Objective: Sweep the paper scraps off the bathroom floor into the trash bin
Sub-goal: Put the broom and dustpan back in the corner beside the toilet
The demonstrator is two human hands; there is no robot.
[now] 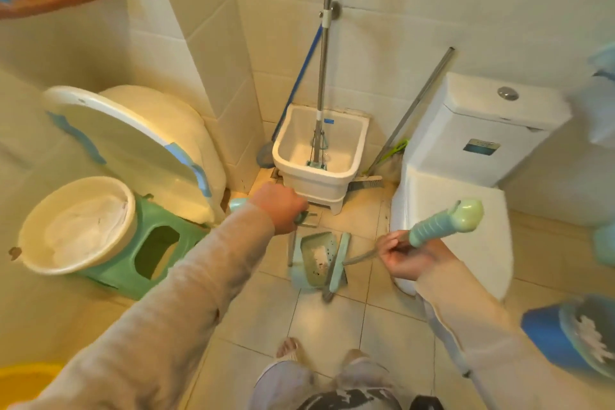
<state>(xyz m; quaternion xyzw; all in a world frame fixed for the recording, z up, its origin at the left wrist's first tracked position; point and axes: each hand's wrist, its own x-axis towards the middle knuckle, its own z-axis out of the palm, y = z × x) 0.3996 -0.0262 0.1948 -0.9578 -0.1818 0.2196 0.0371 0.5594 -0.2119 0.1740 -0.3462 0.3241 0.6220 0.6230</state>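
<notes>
Green dustpan (311,260) sits on the floor tiles w/ white paper scraps (320,256) and dark specks inside. Left hand (281,210) is closed around the dustpan's upright handle; right hand (404,256) grips the broom handle (442,223) just below its ribbed green end, broom head (336,268) lying against the pan's right edge. Blue trash bin (549,338) at far right holds white paper under a tilted lid. Behind: white mop sink (319,156) w/ a mop standing in it, toilet (466,156) right, basin (78,225) w/ cloth on a green stool (149,250) left.
</notes>
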